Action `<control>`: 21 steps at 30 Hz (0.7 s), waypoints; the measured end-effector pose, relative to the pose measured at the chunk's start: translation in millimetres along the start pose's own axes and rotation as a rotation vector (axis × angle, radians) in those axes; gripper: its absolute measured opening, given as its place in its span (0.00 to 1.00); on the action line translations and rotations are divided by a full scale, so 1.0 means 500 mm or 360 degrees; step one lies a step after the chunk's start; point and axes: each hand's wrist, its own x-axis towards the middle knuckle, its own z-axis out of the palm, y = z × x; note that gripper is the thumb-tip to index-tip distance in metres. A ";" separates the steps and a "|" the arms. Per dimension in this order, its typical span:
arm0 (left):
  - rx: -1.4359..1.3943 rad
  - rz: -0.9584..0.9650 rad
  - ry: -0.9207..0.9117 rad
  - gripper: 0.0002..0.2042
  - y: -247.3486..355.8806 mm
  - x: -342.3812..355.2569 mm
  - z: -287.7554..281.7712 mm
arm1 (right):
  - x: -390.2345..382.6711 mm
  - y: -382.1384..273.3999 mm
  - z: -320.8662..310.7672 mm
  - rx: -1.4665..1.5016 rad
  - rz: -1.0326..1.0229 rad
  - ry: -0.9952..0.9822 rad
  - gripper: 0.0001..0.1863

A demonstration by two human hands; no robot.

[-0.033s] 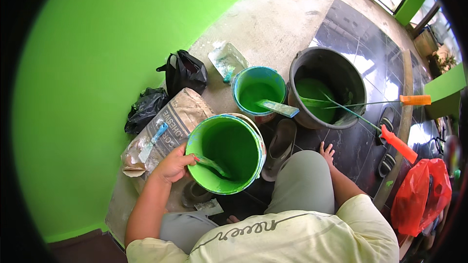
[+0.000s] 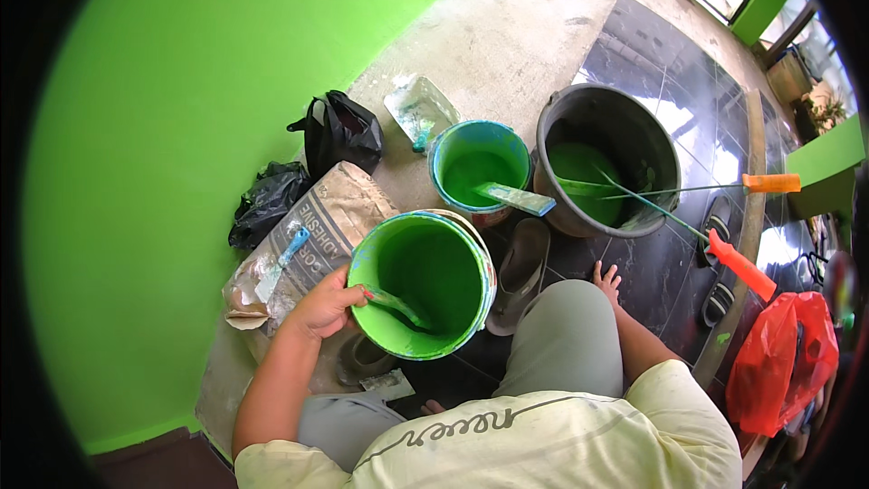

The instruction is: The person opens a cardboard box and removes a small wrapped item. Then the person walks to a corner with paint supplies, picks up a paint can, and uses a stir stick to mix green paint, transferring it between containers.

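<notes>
My left hand [image 2: 328, 304] is closed on the left rim of a paint bucket [image 2: 489, 273], which is tilted toward me. Green paint coats its inner wall. A paint-covered stick [image 2: 396, 304] leans inside, its reddish end at my left thumb; whether the thumb also presses on it, I cannot tell. My right hand [image 2: 607, 282] rests beside my right knee with fingers spread, over the dark tiles, holding nothing. Beyond the bucket stands a smaller pail [image 2: 438, 172] of green paint with a flat paint-smeared stick [image 2: 516, 199] across its rim.
A large black bucket [image 2: 654, 140] holds green paint and two rollers with orange handles [image 2: 772, 184]. On the left lie a paper adhesive sack [image 2: 339, 208], black plastic bags [image 2: 342, 134] and a paint tray [image 2: 421, 104]. Sandals [image 2: 522, 272] and a red bag [image 2: 783, 362] are nearby. A green wall [image 2: 181, 127] rises left.
The tilted paint bucket and my left hand have shifted very slightly to the right. My right hand stays in place.
</notes>
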 end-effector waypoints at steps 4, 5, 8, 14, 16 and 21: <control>0.0066 -0.0057 -0.0097 0.27 -0.027 0.059 0.003 | 0.009 0.006 0.007 -0.0017 0.0041 0.0025 0.44; 0.0095 -0.0081 -0.0098 0.28 -0.027 0.071 0.003 | 0.017 0.010 0.005 -0.0023 0.0030 0.0039 0.43; 0.0167 -0.0150 -0.0063 0.31 -0.017 0.081 0.010 | 0.016 0.010 -0.007 -0.0040 -0.0013 0.0023 0.48; 0.0142 0.0009 -0.0002 0.32 0.004 0.063 -0.032 | -0.017 -0.014 -0.046 -0.0044 -0.0072 -0.0094 0.80; 0.0063 0.0057 -0.0001 0.33 0.021 0.058 -0.049 | -0.023 -0.013 -0.060 -0.0039 -0.0079 -0.0126 0.83; -0.0004 0.0198 -0.0048 0.33 0.061 0.032 -0.076 | 0.002 -0.005 -0.121 -0.0255 -0.0144 -0.0453 0.80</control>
